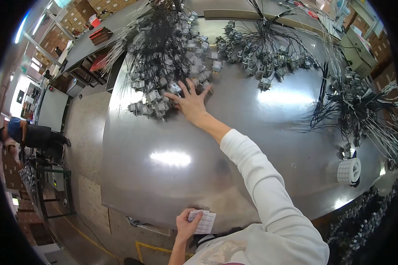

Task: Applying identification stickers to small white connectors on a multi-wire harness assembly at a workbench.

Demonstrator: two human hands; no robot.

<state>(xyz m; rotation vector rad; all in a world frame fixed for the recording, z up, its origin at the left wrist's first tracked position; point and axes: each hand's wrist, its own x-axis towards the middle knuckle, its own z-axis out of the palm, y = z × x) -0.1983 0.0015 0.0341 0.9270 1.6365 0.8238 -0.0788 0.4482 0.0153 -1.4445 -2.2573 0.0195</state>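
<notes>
My right hand (191, 102) reaches across the metal table with its fingers spread. It lies at the near edge of a big heap of black cables with grey, boxy connector-like parts (154, 95), fingertips over or touching several of them; no part is gripped. Close to my body, at the table's near edge, my left hand (186, 224) is closed on a small white label sheet (205, 224). Thumb and fingers pinch the sheet, and faint rows of print show on it.
Another cable bundle (269, 59) lies at the back middle, and a third (351, 104) at the right. A white label roll (349, 171) stands near the right edge. Below it are more dark cable parts (362, 221). A person (35, 134) bends over a bench at the far left.
</notes>
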